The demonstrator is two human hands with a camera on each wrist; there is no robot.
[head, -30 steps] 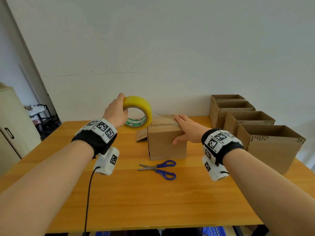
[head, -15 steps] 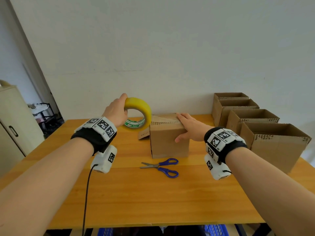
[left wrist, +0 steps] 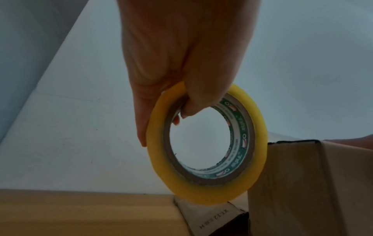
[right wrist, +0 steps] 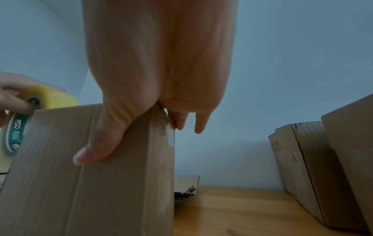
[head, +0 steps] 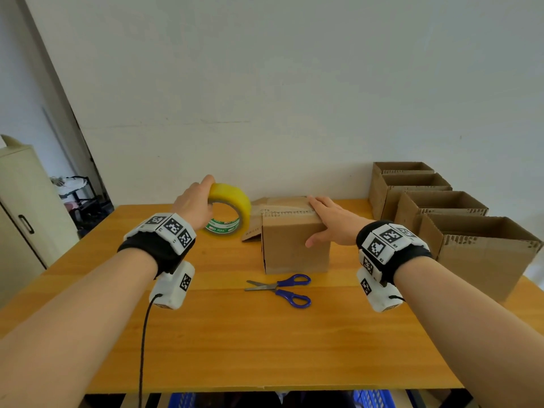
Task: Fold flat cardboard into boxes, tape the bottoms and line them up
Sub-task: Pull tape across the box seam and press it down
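A small cardboard box [head: 294,245] stands bottom-up mid-table, a strip of clear tape along its top seam. My right hand [head: 329,222] lies flat on its top right corner, fingers straight, thumb [right wrist: 96,143] down the near side. My left hand [head: 194,204] grips a yellow roll of tape [head: 232,210] just left of the box, fingers hooked through its core [left wrist: 187,110]. The roll [left wrist: 207,146] hangs close to the box's left face [left wrist: 302,183]. Blue-handled scissors [head: 282,290] lie open in front of the box.
Several open-topped cardboard boxes [head: 441,207] stand in a row along the table's right side, the nearest one [head: 482,257] largest. A loose flap [head: 253,234] sticks out at the box's left foot. A cabinet [head: 26,219] stands left of the wooden table [head: 235,343].
Both hands and the box stay nearly still; the tape roll has sunk slightly and sits closer to the box's left edge.
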